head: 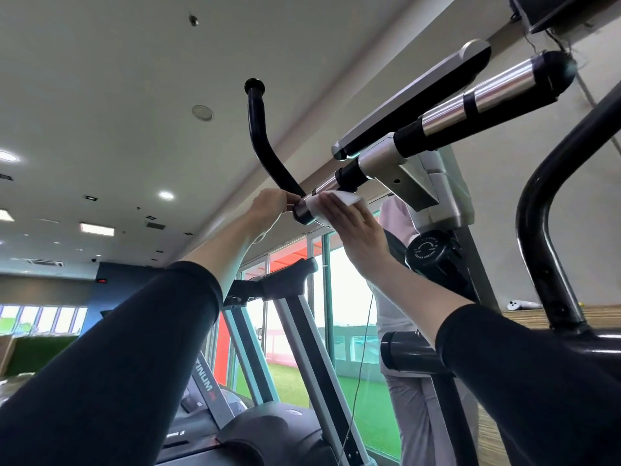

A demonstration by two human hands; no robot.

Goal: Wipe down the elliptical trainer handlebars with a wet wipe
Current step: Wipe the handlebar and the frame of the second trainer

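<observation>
Left grip (272, 205) and right grip (353, 230) close together, either side of the short handlebar (304, 211): left grip holding its end, right grip pressing the wet wipe (331, 201) onto it. Above the left grip, rising up and left: curved handlebar (258, 136). Up and right of the right grip: console (413, 102), upper handlebar (487, 95) just beside it. Just right of the right grip, lower: knob (431, 252). Well right: bent arm (544, 213). Below both grips, farther back: treadmill (290, 284). Behind the right grip: standing person (396, 304).

Bright window (349, 297) daylight backlights the scene; wide-angle edges bend, ceiling downlights (166, 195) glare.
</observation>
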